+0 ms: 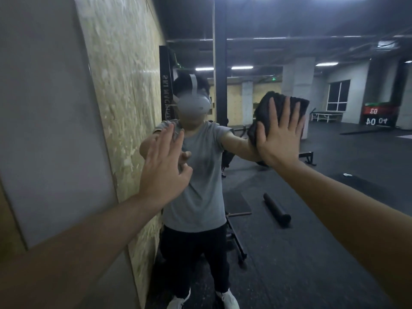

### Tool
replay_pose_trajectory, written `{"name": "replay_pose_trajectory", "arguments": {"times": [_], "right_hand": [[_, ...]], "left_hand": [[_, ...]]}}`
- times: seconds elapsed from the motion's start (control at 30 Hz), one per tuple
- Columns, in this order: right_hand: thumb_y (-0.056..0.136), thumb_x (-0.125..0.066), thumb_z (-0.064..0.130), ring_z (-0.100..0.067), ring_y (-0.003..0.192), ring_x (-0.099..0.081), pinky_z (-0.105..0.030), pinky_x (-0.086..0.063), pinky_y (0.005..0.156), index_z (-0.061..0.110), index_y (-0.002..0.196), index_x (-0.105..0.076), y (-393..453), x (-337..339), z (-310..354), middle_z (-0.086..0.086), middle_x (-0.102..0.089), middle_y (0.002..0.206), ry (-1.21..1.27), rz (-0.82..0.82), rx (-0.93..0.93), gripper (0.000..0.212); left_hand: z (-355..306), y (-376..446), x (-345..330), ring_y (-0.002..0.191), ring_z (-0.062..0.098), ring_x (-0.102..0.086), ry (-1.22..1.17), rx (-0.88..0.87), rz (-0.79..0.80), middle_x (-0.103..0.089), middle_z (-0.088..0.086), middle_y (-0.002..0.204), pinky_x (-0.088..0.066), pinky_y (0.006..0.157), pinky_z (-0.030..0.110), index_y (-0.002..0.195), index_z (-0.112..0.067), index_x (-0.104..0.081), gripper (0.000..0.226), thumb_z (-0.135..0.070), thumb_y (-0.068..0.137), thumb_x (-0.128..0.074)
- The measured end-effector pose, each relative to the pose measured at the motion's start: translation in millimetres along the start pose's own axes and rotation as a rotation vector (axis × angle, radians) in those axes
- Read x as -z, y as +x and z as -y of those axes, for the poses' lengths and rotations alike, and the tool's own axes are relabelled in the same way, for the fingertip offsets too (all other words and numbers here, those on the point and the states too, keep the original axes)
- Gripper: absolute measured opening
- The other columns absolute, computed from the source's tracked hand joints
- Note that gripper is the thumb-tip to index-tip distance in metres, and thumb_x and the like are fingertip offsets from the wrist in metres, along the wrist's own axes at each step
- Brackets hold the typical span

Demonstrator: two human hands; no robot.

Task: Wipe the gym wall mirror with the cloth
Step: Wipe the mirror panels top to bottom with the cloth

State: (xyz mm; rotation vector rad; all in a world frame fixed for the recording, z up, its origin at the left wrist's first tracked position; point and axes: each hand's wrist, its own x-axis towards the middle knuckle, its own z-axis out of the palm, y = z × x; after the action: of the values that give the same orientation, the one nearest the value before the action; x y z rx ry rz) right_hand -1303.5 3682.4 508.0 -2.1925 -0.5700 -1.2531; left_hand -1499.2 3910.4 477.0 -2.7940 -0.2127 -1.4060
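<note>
A: Start at the far left. What's there?

B: A pale grey panel set on the wall, then a strip of yellowish chipboard wall running away from the camera. Right of that begins the large gym wall mirror, which fills the rest of the view.

A: And the left hand?

B: The left hand is raised in front of the glass, fingers loosely spread and a little curled, holding nothing. I cannot tell whether the fingertips touch the mirror; its reflection sits just beyond it.

A: What shows in the glass?

B: A reflected person in a grey short-sleeved T-shirt, dark trousers and white shoes, both arms stretched forward. Behind, a dark rubber gym floor with a black cylindrical foam roller lying on it, a low black bench frame farther back, and a black box with mirrored white numbers at the far right.

A: Where is the cloth?

B: The dark, crumpled cloth is pressed flat against the mirror, up at head height, right of the reflected person. The right hand lies over it, palm flat, fingers straight and fanned wide, so the cloth sticks out above and left of the fingers.
</note>
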Motion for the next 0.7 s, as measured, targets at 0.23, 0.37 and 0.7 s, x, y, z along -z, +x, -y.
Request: {"name": "replay_pose_trajectory", "arguments": {"times": [0.23, 0.37, 0.7], "right_hand": [[0.104, -0.023, 0.052, -0.047, 0.155, 0.012, -0.070, 0.007, 0.120, 0.027, 0.165, -0.003, 50, -1, 94, -0.016, 0.007, 0.172, 0.019, -0.096, 0.058, 0.069], [0.105, -0.019, 0.057, -0.045, 0.155, 0.015, -0.070, 0.007, 0.120, 0.032, 0.164, 0.003, 47, -11, 150, -0.012, 0.011, 0.172, -0.102, -0.027, 0.360, 0.068], [0.101, -0.037, 0.055, -0.039, 0.157, -0.011, -0.063, -0.003, 0.125, 0.033, 0.161, -0.032, 50, -18, 102, -0.011, -0.021, 0.170, -0.133, -0.122, 0.680, 0.064]], "left_hand": [[20, 12, 8, 0.158, 0.015, 0.005, 0.038, 0.038, -0.066, 0.003, -0.001, 0.173, 0.013, 0.122, 0.027, 0.165, -0.021, -0.014, 0.083, -0.037, 0.092, -0.049], [39, 24, 15, 0.159, 0.022, -0.004, 0.066, 0.066, -0.153, -0.010, 0.006, 0.172, 0.004, 0.127, 0.036, 0.162, -0.014, -0.024, 0.080, -0.033, 0.090, -0.053], [30, 27, 10, 0.158, 0.024, -0.010, 0.094, -0.007, -0.173, -0.016, 0.009, 0.171, 0.013, 0.125, 0.028, 0.161, -0.011, -0.028, 0.079, -0.031, 0.089, -0.053]]}}
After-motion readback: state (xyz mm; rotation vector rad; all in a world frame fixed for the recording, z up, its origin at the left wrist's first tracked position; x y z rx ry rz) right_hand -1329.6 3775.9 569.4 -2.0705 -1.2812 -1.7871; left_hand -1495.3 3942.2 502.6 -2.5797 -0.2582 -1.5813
